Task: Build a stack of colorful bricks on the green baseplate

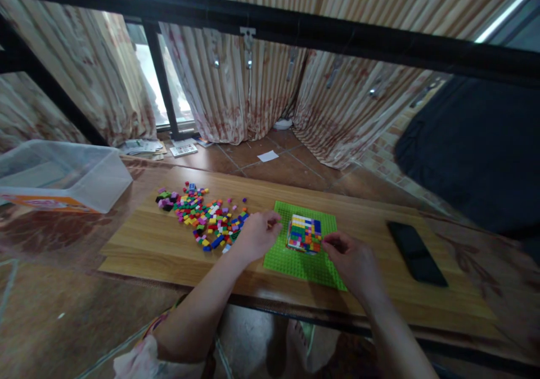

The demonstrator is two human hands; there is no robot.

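A square, many-coloured build of toy bricks [304, 234] stands on a green studded baseplate [295, 266] on the wooden board. Just left of the build, over the plate's left part, is my left hand [258, 236], its fingers curled together; what they hold, if anything, is hidden. My right hand [355, 260] is at the build's right side, thumb and forefinger pinched close to its edge. Anything between those fingertips is too small to make out. To the left of my left hand lies a spread of loose toy bricks [202, 213] in many colours.
A black phone [416, 253] lies on the right of the wooden board [363, 216]. At the far left stands a clear plastic box [90, 179] with an orange label. A dark metal bar [287, 22] crosses above, before striped curtains [236, 92]. Papers [267, 156] lie behind the board.
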